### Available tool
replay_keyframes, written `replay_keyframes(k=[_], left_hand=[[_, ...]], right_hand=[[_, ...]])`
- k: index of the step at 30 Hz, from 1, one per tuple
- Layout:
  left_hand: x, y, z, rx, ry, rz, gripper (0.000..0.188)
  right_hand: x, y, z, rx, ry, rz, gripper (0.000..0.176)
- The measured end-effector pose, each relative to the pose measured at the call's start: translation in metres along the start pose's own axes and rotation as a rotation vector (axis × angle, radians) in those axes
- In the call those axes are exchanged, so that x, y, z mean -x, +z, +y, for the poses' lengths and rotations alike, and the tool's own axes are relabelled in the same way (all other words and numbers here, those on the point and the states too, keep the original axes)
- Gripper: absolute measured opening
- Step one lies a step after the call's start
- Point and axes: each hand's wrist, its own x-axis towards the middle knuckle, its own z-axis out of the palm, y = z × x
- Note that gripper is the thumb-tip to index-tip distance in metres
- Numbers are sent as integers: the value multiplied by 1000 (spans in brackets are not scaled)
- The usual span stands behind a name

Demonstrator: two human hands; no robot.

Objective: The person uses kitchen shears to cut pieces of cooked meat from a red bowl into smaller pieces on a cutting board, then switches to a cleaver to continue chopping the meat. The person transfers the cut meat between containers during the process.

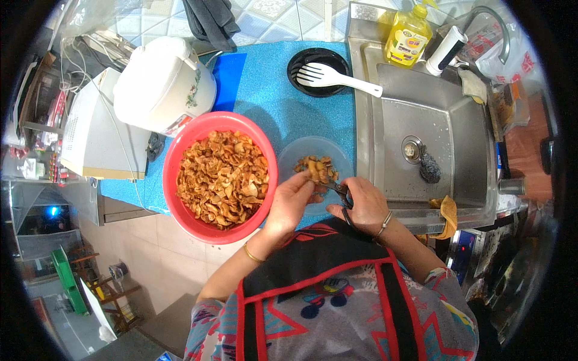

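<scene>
My left hand (291, 201) pinches a brown piece of food (319, 173) over a translucent plastic bowl (289, 153). Dark-handled scissors (339, 189) are in my right hand (365, 205), their blades pointing left at that piece. More small brown pieces (305, 162) lie in the translucent bowl. Just left of it, a large red plastic basin (170, 185) holds a heap of sliced brown food (221, 180), which may be mushroom or meat. Whether the blades are touching the piece is hard to tell.
A black bowl (292, 67) with a white slotted spatula (320, 76) across it stands behind the translucent bowl. To the right is a steel sink (406, 108) with a dark scourer (430, 167) and a yellow detergent bottle (407, 38). A white rice cooker (158, 83) stands back left.
</scene>
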Motion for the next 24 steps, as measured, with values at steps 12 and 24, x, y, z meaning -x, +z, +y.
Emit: replay_keyframes(k=[12,24], left_hand=[[-13,-15,-13,28,-54,-61,39],[-25,-29,-31,372,-95,-374,30]], right_hand=[[-1,-7,-7,-45,2,29,44],[-1,-6,0,-631,166,-272,41]])
